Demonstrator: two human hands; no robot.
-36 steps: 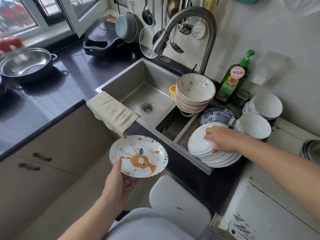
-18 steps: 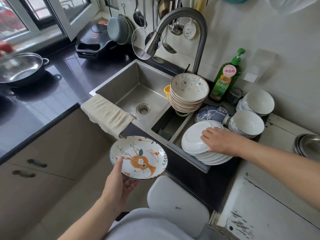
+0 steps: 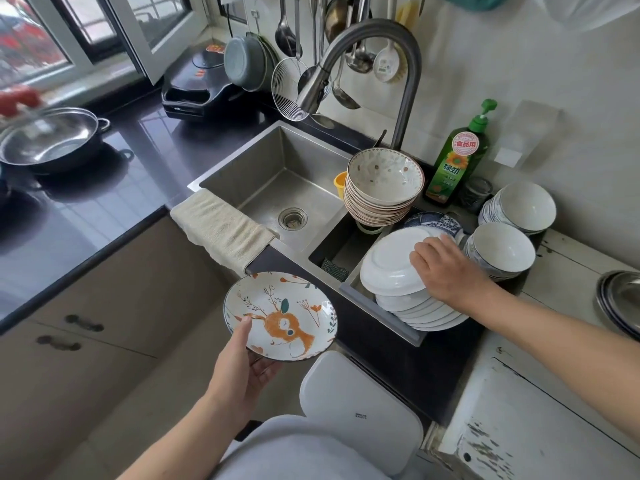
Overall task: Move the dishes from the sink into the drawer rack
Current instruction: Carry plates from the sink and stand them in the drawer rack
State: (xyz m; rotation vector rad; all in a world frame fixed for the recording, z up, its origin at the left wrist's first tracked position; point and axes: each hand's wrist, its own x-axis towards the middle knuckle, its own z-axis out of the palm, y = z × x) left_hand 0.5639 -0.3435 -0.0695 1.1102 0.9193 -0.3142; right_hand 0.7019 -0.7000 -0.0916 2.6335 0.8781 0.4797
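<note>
Over the right-hand basin of the steel double sink [image 3: 277,157], the right hand [image 3: 446,268] grips the top plate of a tilted stack of white plates [image 3: 391,268], fingers curled over its far rim. The left hand [image 3: 242,372] pinches a round deer-painted plate [image 3: 280,315] by its near edge, well clear of the sink. Lifting one plate squarely should keep the stack from sliding. Dark glossy tabletop [image 3: 104,199] runs left beneath a window; the drawer rack is not visible.
</note>
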